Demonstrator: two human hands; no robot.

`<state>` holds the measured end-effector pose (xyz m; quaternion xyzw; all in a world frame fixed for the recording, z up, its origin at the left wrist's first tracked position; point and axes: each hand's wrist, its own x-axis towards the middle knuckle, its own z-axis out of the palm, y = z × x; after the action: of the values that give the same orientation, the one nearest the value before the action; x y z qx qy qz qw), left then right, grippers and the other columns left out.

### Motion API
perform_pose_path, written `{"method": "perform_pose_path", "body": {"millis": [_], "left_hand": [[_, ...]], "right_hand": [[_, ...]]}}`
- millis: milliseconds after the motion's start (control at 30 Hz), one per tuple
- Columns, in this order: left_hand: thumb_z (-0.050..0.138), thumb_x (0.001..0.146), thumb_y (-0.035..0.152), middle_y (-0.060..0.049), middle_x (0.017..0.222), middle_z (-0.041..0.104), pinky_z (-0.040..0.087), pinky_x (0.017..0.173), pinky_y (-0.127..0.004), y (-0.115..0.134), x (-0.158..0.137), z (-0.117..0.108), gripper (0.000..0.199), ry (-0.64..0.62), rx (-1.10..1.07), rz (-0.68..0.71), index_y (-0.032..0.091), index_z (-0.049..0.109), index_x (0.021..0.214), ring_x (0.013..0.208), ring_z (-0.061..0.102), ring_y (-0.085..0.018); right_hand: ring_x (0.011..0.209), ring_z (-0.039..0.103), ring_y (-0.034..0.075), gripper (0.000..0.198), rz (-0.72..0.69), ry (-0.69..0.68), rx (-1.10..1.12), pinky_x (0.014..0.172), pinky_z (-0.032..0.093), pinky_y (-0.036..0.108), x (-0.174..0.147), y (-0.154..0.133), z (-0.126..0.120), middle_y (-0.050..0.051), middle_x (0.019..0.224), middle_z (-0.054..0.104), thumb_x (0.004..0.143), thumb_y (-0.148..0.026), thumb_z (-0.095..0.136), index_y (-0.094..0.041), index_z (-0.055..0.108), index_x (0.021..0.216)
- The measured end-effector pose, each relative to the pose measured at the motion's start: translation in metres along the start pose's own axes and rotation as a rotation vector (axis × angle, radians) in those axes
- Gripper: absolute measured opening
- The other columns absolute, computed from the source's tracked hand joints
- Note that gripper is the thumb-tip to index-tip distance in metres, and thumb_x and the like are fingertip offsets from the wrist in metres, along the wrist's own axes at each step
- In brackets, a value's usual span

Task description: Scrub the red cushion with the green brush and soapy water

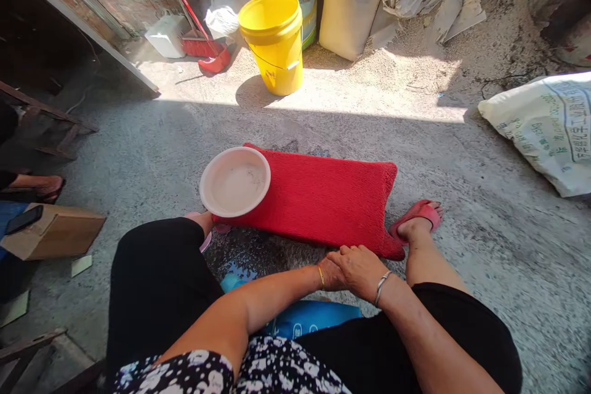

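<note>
My left hand (331,274), with a gold bracelet at the wrist, lies mostly under my right hand; its fingers are largely hidden. My right hand (361,266), with a silver bangle, is laid over the left with its fingers curled round it. Both are at the near edge of a low, bench-like piece covered in red fleecy cloth (323,194), between my legs. A pale pink basin (235,181) sits at its left end, overlapping it; I cannot tell whether it holds liquid.
Beyond stands a yellow bucket (277,55). Behind it are a red broom (203,46), a full beige sack (351,6) and spilled grain (503,31). Right lies a white printed sack (549,129). Left is a cardboard box (64,231) with a phone (24,220); another person's foot (41,184) shows.
</note>
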<state>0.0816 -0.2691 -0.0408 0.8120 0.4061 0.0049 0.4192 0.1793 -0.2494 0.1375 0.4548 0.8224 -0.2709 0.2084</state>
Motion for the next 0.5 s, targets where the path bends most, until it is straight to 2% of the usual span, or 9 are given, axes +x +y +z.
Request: {"method": "perform_pose_path", "body": {"millis": [67,133,200,267,333,400,433,500], "left_hand": [[0.064,0.073,0.028,-0.012,0.103,0.063,0.047,0.086,-0.038,-0.002,-0.003,0.000,0.054,-0.040,0.014,0.060,0.023,0.058,0.127,0.099,0.056,-0.027],[0.062,0.075,0.032,-0.014,0.113,0.059,0.046,0.090,-0.041,-0.019,-0.008,-0.017,0.059,0.007,0.049,0.046,0.020,0.054,0.132,0.104,0.054,-0.029],[0.058,0.081,0.036,-0.016,0.122,0.054,0.045,0.094,-0.044,-0.048,-0.014,-0.048,0.064,0.195,0.095,-0.097,0.017,0.046,0.140,0.111,0.051,-0.030],[0.054,0.085,0.038,-0.017,0.120,0.052,0.045,0.096,-0.043,-0.081,-0.021,-0.085,0.064,0.473,0.128,-0.368,0.015,0.040,0.144,0.110,0.052,-0.029],[0.052,0.087,0.038,-0.018,0.115,0.053,0.046,0.093,-0.042,-0.109,-0.027,-0.117,0.065,0.672,0.123,-0.645,0.012,0.038,0.145,0.105,0.056,-0.028],[0.053,0.087,0.037,-0.019,0.113,0.053,0.047,0.089,-0.041,-0.126,-0.030,-0.135,0.068,0.752,0.112,-0.813,0.009,0.036,0.146,0.101,0.058,-0.029],[0.054,0.086,0.037,-0.019,0.112,0.054,0.048,0.088,-0.040,-0.130,-0.030,-0.137,0.069,0.759,0.116,-0.846,0.008,0.035,0.146,0.100,0.058,-0.029],[0.054,0.086,0.037,-0.018,0.112,0.054,0.048,0.089,-0.040,-0.126,-0.030,-0.125,0.068,0.726,0.149,-0.809,0.009,0.036,0.146,0.100,0.058,-0.028]], "right_hand": [[0.100,0.064,0.028,0.030,-0.007,-0.014,-0.008,0.083,0.043,0.038,0.001,-0.002,0.002,0.014,0.110,0.066,0.093,-0.023,0.046,-0.019,0.062,0.119],[0.101,0.064,0.029,0.032,-0.009,-0.006,-0.019,0.083,0.043,0.038,0.001,-0.003,0.003,0.015,0.110,0.066,0.092,-0.028,0.051,-0.019,0.061,0.120],[0.101,0.064,0.030,0.034,-0.013,0.005,-0.025,0.083,0.044,0.038,0.001,-0.003,0.003,0.014,0.109,0.066,0.090,-0.031,0.056,-0.020,0.061,0.122],[0.100,0.064,0.030,0.034,-0.013,0.010,-0.026,0.083,0.044,0.039,0.001,-0.002,0.003,0.013,0.107,0.067,0.089,-0.031,0.056,-0.021,0.061,0.121],[0.100,0.064,0.030,0.034,-0.007,0.008,-0.022,0.083,0.044,0.040,0.002,-0.002,0.002,0.013,0.107,0.066,0.090,-0.031,0.056,-0.021,0.061,0.122],[0.101,0.064,0.031,0.035,-0.001,0.002,-0.018,0.084,0.044,0.040,0.003,-0.002,0.002,0.013,0.109,0.066,0.090,-0.030,0.055,-0.021,0.061,0.123],[0.102,0.064,0.031,0.035,0.000,-0.003,-0.017,0.084,0.044,0.041,0.003,-0.003,0.003,0.014,0.109,0.066,0.090,-0.030,0.055,-0.021,0.061,0.123],[0.102,0.064,0.031,0.035,-0.003,-0.016,-0.017,0.085,0.044,0.041,0.005,-0.005,0.004,0.014,0.109,0.066,0.089,-0.030,0.055,-0.021,0.062,0.122]]}}
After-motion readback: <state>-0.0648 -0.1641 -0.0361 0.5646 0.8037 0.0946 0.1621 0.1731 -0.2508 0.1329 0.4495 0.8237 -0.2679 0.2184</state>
